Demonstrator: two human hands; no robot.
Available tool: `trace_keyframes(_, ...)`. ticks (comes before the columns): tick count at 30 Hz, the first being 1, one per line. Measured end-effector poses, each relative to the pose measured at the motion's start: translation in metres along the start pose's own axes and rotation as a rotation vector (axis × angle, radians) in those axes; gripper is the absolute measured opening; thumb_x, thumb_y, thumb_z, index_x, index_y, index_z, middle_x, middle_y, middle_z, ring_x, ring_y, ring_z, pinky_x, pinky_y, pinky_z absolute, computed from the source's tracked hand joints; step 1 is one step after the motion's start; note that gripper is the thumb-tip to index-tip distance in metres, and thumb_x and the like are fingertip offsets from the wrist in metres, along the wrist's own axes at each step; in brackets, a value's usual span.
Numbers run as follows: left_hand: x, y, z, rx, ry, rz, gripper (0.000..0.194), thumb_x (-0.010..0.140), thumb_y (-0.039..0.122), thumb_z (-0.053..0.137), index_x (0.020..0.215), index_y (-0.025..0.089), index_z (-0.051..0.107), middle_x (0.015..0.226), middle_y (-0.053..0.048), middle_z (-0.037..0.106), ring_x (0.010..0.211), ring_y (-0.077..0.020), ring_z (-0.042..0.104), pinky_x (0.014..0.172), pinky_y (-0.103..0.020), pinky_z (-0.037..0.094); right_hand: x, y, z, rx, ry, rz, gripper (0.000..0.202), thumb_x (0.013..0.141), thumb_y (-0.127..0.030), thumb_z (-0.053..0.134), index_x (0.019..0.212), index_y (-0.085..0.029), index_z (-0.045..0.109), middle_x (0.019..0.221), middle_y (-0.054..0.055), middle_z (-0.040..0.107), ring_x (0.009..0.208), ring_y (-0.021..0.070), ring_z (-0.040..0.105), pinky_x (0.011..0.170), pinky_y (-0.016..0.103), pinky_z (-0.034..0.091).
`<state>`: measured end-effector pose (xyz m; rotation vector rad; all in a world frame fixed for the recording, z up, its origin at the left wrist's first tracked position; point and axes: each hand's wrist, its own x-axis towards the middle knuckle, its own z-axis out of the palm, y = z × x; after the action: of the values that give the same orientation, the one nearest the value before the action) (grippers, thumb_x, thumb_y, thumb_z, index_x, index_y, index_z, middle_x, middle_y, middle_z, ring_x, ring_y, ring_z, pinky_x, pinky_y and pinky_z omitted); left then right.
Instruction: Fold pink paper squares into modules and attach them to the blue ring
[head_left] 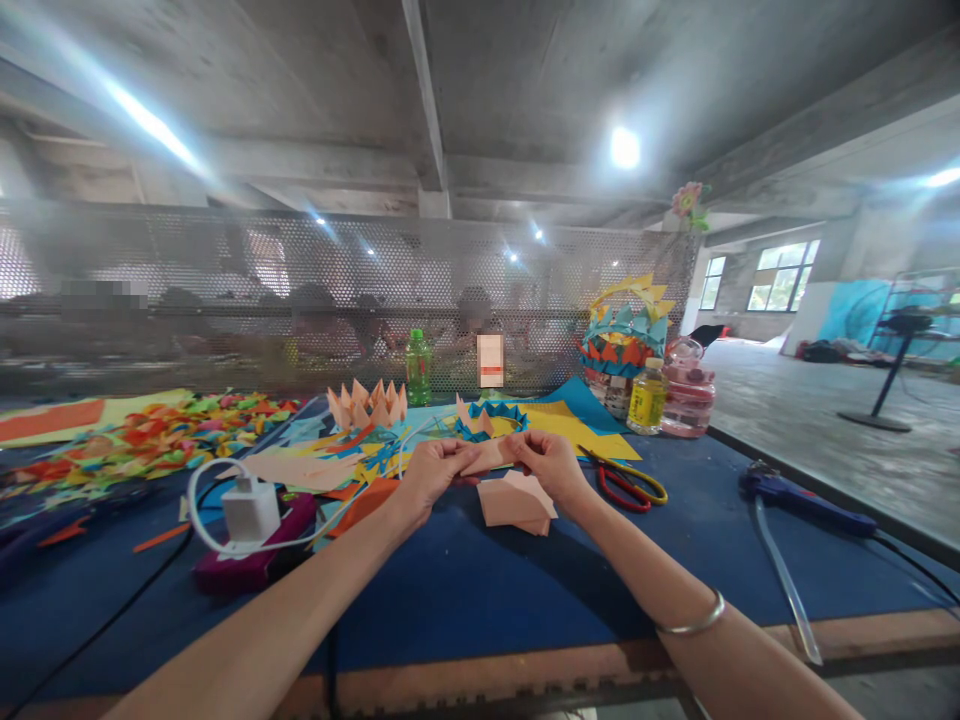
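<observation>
Between my two hands a small piece of peach paper (489, 458) is stretched above the table. My left hand (437, 474) pinches its left end, and my right hand (546, 462) pinches the right end between thumb and fingers. Just below lies a loose stack of peach paper pieces (516, 502). Behind the hands sits a ring of folded blue paper (501, 412) with peach points near its left side. A peach paper crown (367, 405) stands further left. Scissors (624, 488) with red and yellow handles lie right of my right hand.
A glue gun (810, 508) with a clear glue stick lies at the right. On the left are a purple power strip (238, 560) with a white charger (252, 510) and a heap of colourful paper scraps (172, 440). Bottles (647, 398) and stacked paper crowns (624, 335) stand before a perforated screen (360, 260).
</observation>
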<state>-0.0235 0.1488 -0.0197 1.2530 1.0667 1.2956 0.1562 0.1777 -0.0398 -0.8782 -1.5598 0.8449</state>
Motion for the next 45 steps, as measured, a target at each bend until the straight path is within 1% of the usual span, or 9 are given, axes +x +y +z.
trace_keyframes(9,-0.0080,0.0079,0.0046,-0.070,-0.004,-0.054,0.021,0.068,0.028,0.082,0.075,0.011,0.074,0.073,-0.007,0.072,0.063,-0.0190,0.068,0.050,-0.025,0.055,-0.0017,-0.0006,-0.0010,-0.093,0.043,-0.030,0.036,0.074,-0.052,0.058,0.061,-0.018,0.058,0.050,-0.003,0.050,0.047,0.0111,0.042,0.045,0.023,0.031)
trace_keyframes(12,-0.0085,0.0094,0.0059,-0.116,0.019,-0.087,0.013,0.069,0.021,0.081,0.069,0.010,0.073,0.070,-0.007,0.071,0.060,-0.0156,0.065,0.049,-0.024,0.056,-0.0033,-0.0007,0.0003,-0.131,0.065,-0.066,0.033,0.075,-0.048,0.059,0.063,-0.018,0.059,0.053,-0.002,0.050,0.051,0.0114,0.041,0.047,0.023,0.031)
trace_keyframes(14,-0.0072,0.0093,0.0066,-0.153,0.040,-0.106,0.011,0.070,0.013,0.078,0.063,0.010,0.071,0.067,-0.005,0.069,0.057,-0.0127,0.063,0.051,-0.022,0.056,-0.0043,-0.0007,0.0015,-0.151,0.073,-0.089,0.031,0.076,-0.046,0.058,0.064,-0.018,0.060,0.055,-0.002,0.051,0.054,0.0120,0.042,0.049,0.023,0.032)
trace_keyframes(19,-0.0042,0.0088,0.0079,-0.220,0.059,-0.127,0.019,0.072,0.002,0.073,0.056,0.010,0.068,0.061,-0.004,0.068,0.053,-0.0086,0.062,0.058,-0.017,0.055,-0.0060,-0.0016,0.0024,-0.188,0.086,-0.133,0.030,0.078,-0.044,0.057,0.063,-0.018,0.059,0.058,-0.001,0.051,0.057,0.0129,0.043,0.053,0.024,0.033)
trace_keyframes(25,-0.0034,0.0067,0.0072,-0.236,0.063,-0.108,0.015,0.071,0.003,0.076,0.060,0.011,0.071,0.067,-0.005,0.072,0.065,-0.0119,0.068,0.073,-0.020,0.057,-0.0070,-0.0019,0.0015,-0.207,0.084,-0.136,0.028,0.079,-0.043,0.056,0.065,-0.018,0.059,0.058,-0.001,0.051,0.058,0.0134,0.043,0.053,0.025,0.034)
trace_keyframes(29,-0.0013,0.0028,0.0060,-0.226,0.077,-0.095,0.013,0.070,0.005,0.078,0.061,0.011,0.071,0.065,-0.004,0.072,0.063,-0.0119,0.068,0.072,-0.020,0.057,-0.0053,0.0012,0.0014,-0.193,0.063,-0.118,0.030,0.079,-0.045,0.056,0.063,-0.019,0.055,0.057,-0.002,0.049,0.057,0.0129,0.043,0.053,0.025,0.034)
trace_keyframes(36,-0.0016,0.0031,0.0061,-0.221,0.079,-0.097,0.016,0.077,0.004,0.069,0.063,0.010,0.072,0.067,-0.005,0.073,0.064,-0.0114,0.069,0.074,-0.020,0.056,-0.0050,0.0059,0.0050,-0.159,0.001,-0.070,0.038,0.065,-0.049,0.075,0.069,-0.019,0.052,0.059,-0.005,0.048,0.055,0.0103,0.040,0.049,0.022,0.032)
trace_keyframes(40,-0.0029,0.0056,0.0074,-0.220,0.070,-0.101,0.012,0.074,0.003,0.072,0.065,0.010,0.072,0.066,-0.005,0.073,0.061,-0.0122,0.069,0.072,-0.021,0.057,-0.0075,0.0060,0.0069,-0.134,-0.008,-0.059,0.041,0.064,-0.051,0.076,0.077,-0.018,0.055,0.064,-0.003,0.055,0.058,0.0116,0.046,0.051,0.022,0.036)
trace_keyframes(45,-0.0026,0.0062,0.0072,-0.225,0.051,-0.116,0.018,0.080,0.002,0.065,0.065,0.009,0.072,0.068,-0.008,0.074,0.061,-0.0118,0.069,0.068,-0.019,0.056,-0.0059,0.0050,0.0059,-0.114,0.011,-0.053,0.041,0.061,-0.049,0.079,0.077,-0.018,0.055,0.064,-0.002,0.056,0.061,0.0130,0.048,0.051,0.023,0.037)
